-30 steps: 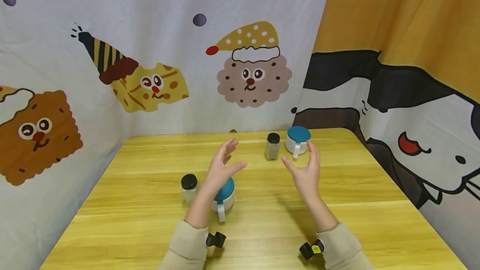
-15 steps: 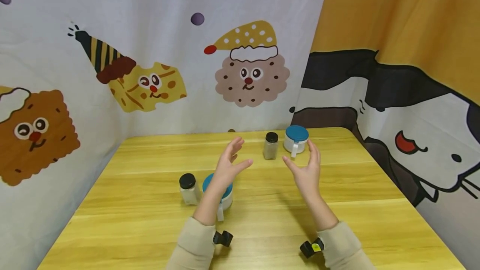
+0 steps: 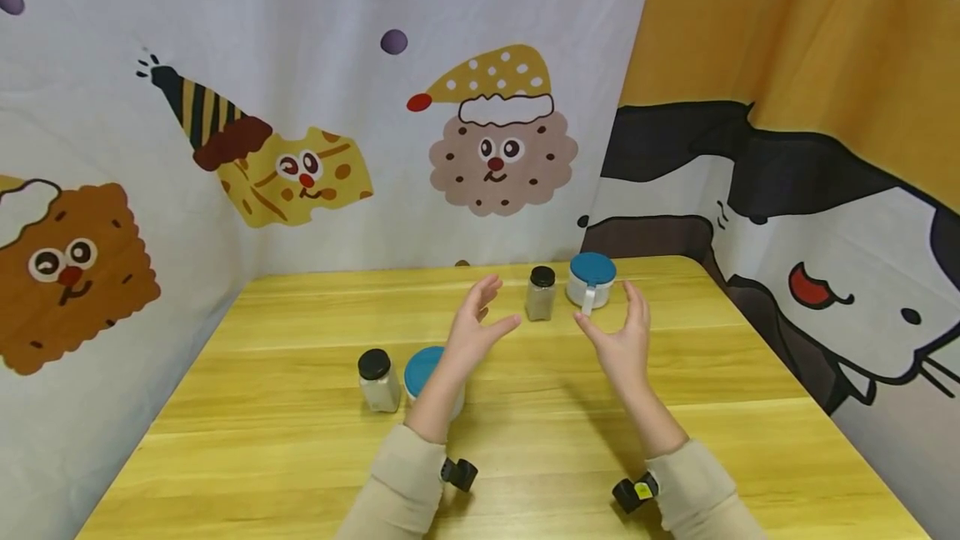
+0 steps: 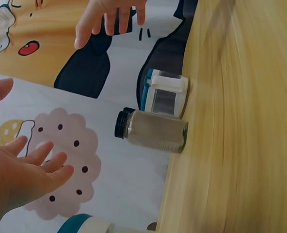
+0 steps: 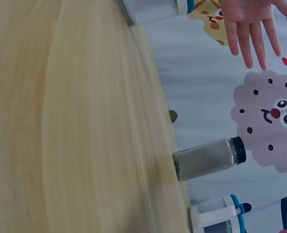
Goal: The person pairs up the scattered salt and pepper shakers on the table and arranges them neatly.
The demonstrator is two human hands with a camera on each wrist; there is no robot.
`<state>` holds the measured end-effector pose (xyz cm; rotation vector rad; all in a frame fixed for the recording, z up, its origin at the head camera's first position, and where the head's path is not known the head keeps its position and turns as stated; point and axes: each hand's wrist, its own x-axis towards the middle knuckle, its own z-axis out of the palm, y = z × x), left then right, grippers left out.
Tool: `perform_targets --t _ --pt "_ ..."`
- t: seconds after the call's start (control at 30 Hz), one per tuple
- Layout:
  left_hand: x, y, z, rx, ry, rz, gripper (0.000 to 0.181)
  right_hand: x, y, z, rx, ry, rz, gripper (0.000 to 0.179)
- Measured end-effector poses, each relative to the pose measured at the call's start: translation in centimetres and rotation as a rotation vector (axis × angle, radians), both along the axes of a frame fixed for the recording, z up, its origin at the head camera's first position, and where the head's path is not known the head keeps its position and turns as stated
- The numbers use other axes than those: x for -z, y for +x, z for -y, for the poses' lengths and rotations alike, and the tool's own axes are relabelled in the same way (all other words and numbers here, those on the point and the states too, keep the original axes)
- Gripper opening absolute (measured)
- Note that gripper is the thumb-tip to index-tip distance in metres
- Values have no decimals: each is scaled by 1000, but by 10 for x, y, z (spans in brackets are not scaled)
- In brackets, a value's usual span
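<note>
My left hand (image 3: 474,336) is raised over the middle of the table, thumb and fingers spread, holding nothing. Facing it, my right hand (image 3: 622,344) is also spread and empty. Between and beyond them, towards the back, stand a glass jar (image 3: 540,297) with a black lid and a white container (image 3: 589,290) with a blue lid and a handle; the right fingertips appear close beside this container. Left of my left forearm are a second black-lidded jar (image 3: 380,388) and a second blue-lidded container (image 3: 424,368), whose handle is hidden behind the forearm.
The wooden table (image 3: 300,457) reaches back to a white curtain (image 3: 315,15) printed with cartoon snacks. At the right hangs an orange printed curtain (image 3: 705,32). Small black cameras sit at both wrists, including the left wrist camera (image 3: 459,474).
My left hand has moved to the right, its forearm now covering the near container's handle. The right hand has shifted slightly right. The jars and containers stay where they were.
</note>
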<state>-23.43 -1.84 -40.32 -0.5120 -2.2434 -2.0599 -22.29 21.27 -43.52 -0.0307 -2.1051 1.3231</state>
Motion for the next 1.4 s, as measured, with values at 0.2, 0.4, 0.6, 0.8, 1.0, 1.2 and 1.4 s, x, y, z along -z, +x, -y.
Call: perform_targets --t 0.2,0.4,0.6,0.8,1.0,1.2,1.4 --pt "-1 -1 -9 -2 16 9 73 -2 -3 -5 5 14 31 92" --pt "0 -5 -21 -9 44 20 74 -2 -7 -10 7 35 48 92" --pt "1 -8 -30 -49 20 26 71 0 -15 -16 19 62 61 94" --pt "4 -12 -38 -79 11 44 73 4 -22 -21 25 80 90 95" --pt "11 -17 -45 -101 16 54 73 7 -25 -22 19 81 106 96" --pt "17 -22 -50 -121 13 39 71 9 -29 -23 23 60 140 97" --pt "19 -30 -57 -123 28 40 73 8 -38 -25 32 56 173 98"
